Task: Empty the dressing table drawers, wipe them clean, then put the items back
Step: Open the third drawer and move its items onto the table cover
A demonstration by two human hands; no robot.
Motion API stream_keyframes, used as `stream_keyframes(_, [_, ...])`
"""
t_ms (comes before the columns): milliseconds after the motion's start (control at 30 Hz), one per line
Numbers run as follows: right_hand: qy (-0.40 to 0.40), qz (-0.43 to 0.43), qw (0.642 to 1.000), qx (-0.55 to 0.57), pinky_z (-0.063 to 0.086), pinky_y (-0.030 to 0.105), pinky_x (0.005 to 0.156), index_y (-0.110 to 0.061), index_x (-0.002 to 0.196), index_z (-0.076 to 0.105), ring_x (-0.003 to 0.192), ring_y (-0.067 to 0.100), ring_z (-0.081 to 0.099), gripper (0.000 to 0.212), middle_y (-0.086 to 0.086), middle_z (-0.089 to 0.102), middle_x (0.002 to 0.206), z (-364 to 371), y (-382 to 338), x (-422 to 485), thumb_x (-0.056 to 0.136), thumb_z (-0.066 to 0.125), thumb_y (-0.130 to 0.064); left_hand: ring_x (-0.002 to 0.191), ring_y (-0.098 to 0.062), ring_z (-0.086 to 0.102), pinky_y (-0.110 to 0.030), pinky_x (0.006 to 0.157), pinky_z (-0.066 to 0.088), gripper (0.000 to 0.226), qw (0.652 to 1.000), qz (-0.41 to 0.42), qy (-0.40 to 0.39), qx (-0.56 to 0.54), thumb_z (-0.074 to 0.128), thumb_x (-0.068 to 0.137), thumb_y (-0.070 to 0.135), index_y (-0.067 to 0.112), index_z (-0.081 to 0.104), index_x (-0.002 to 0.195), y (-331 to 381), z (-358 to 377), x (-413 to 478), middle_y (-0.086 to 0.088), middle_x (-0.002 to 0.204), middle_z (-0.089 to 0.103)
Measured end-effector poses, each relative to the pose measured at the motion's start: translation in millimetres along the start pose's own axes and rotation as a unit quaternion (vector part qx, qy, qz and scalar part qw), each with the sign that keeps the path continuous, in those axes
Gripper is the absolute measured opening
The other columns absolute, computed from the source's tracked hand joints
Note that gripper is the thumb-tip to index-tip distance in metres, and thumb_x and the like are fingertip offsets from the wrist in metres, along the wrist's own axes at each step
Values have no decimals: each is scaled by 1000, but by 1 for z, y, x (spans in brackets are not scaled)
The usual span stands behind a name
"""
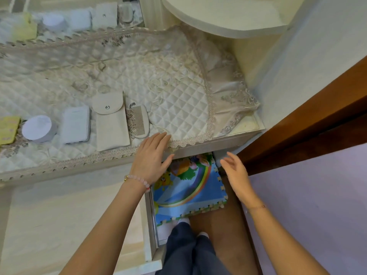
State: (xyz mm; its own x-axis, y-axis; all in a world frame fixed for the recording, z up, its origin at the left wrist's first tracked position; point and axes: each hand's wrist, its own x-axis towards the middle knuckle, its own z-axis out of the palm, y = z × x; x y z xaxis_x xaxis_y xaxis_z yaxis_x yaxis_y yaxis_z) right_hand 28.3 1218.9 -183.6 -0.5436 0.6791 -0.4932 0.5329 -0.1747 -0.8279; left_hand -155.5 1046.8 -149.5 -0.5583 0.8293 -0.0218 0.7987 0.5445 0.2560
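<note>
— Quilted cover [178,92] draping over the front edge; pouch [111,124] and power bank [76,125] laid out on it.
— Left hand [153,159] flat on its lace, fingers straight; right hand [236,175] spread, holding nothing. Could drag the comb [139,122] off if snagged.

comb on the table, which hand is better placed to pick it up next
Left. The left hand rests flat on the cloth at its lace edge, just beside the comb; the right hand hovers off the table, farther away, fingers loose.
</note>
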Motion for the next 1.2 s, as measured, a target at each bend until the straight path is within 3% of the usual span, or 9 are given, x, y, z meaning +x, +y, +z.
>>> stream_keyframes(100, [-11, 132, 969, 210, 37, 35, 104, -10, 141, 34, 128, 23, 44, 45, 12, 44, 141, 16, 15, 27, 98, 44, -21, 122, -31, 50, -44, 103, 37, 59, 1000, 8, -17, -5, 37, 87, 45, 6, 52, 129, -10, 5, 7, -13, 131, 54])
stream_keyframes(233, [-21, 224, 884, 409, 32, 41, 110, -10, 144, 30, 133, 25, 39, 49, 12, 39, 144, 37, 26, 59, 100, 39, -29, 126, -30, 46, -44, 106, 36, 62, 999, 14, -48, -22, 35, 87, 47, 7, 49, 132, -21, 12, 8, -11, 137, 50])
stream_keyframes(433, [-15, 266, 811, 521, 26, 41, 111, -8, 144, 28, 138, 26, 30, 56, 13, 33, 148, 60, 36, 85, 100, 31, -41, 126, -29, 45, -41, 106, 33, 58, 999, 14, -31, -39, 38, 88, 44, 7, 50, 131, -31, 15, 1, -11, 138, 49])
stream_keyframes(800, [13, 277, 783, 557, 26, 43, 113, -10, 140, 37, 135, 23, 35, 57, 10, 37, 146, 78, 41, 103, 97, 35, -47, 133, -23, 37, -33, 111, 23, 57, 999, 6, -14, -43, 38, 90, 43, 9, 48, 134, -40, 18, -11, -6, 143, 44])
stream_keyframes(1200, [30, 290, 766, 573, 29, 45, 111, -13, 137, 41, 133, 24, 38, 50, 9, 40, 144, 66, 77, 63, 98, 34, -43, 127, -26, 42, -38, 106, 31, 59, 998, -17, 1, -60, 39, 89, 46, 8, 49, 132, -45, 12, -31, -9, 140, 45])
